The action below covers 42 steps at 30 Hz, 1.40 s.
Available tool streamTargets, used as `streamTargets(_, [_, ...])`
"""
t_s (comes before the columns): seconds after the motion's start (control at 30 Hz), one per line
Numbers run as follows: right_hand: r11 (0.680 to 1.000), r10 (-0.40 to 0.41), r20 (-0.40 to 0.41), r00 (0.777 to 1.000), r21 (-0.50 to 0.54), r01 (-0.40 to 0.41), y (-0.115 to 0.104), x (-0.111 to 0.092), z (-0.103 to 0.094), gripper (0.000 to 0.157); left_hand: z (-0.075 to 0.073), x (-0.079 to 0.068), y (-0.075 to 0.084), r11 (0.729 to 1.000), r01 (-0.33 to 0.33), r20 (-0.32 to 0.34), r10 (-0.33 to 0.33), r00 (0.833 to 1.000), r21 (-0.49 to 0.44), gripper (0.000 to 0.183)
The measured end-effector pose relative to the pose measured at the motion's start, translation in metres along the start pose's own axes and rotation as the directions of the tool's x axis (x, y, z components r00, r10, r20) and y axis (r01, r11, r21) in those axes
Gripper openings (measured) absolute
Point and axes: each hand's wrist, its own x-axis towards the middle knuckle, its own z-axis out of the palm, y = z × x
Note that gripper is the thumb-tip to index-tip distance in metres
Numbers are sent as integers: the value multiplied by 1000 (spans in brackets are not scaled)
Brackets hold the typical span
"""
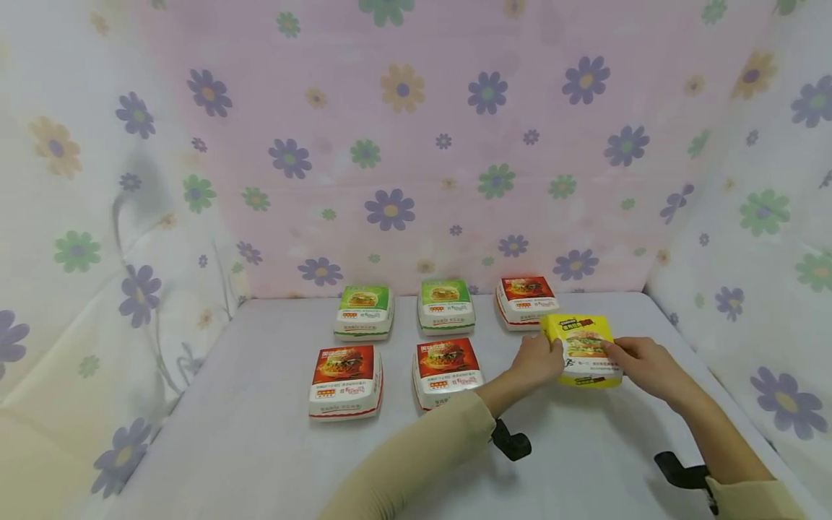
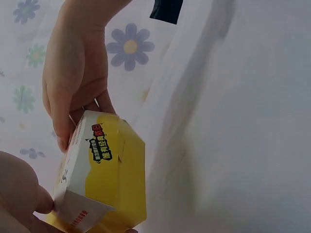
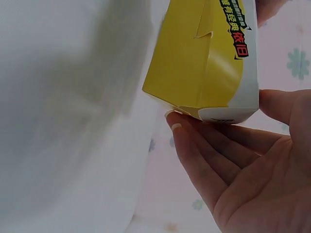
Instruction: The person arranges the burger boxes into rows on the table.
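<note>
A yellow and white burger box point(image 1: 585, 350) with a burger picture on its lid is held up off the table at the right, between both hands. My left hand point(image 1: 538, 360) grips its left side, thumb at the front edge. On the opposite side my right hand point(image 1: 650, 367) holds the box, its thumb on the lid's edge. In the right wrist view, the right hand's point(image 3: 252, 170) fingers reach under the corner of the closed box point(image 3: 199, 63). The left wrist view shows the box's point(image 2: 112, 165) yellow side and tucked flap, with the left hand point(image 2: 17, 194) at the lower left.
Two green burger boxes point(image 1: 364, 313) point(image 1: 445, 307) and a red one point(image 1: 528, 303) stand in a back row. In front are two more red boxes point(image 1: 346, 381) point(image 1: 447, 370), the right one partly behind my left arm. Flowered cloth point(image 1: 422, 159) encloses the white table point(image 1: 260, 448).
</note>
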Motion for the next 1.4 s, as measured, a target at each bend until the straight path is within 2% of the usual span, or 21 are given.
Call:
streamTargets(0.17, [999, -33, 26, 999, 28, 33, -10, 5, 5, 54, -14, -6, -11, 997, -58, 3, 59, 998, -52, 40])
streamTargets(0.3, [998, -47, 42, 998, 47, 45, -15, 9, 8, 51, -18, -10, -16, 993, -48, -28, 46, 999, -105, 41])
streamTargets(0.47, [997, -51, 65, 997, 53, 48, -15, 11, 14, 48, -12, -15, -24, 987, -13, -65, 3, 998, -162, 42])
streamTargets(0.67, [997, -43, 91, 995, 69, 36, -13, 15, 24, 50, -5, -19, -36, 988, -30, -134, 9, 991, -152, 42])
streamTargets(0.97, [998, -44, 104, 994, 47, 39, -13, 18, 33, 49, -3, -18, -49, 990, 24, -116, -40, 992, -135, 57])
streamTargets(1.2, [999, -22, 122, 992, 52, 15, -12, 22, 35, 45, 2, -12, -55, 991, 24, -134, -42, 990, -134, 54])
streamTargets(1.4, [997, 14, 141, 990, 67, -24, -6, 23, 32, 50, 5, -11, -52, 987, 72, -122, -90, 989, -144, 57])
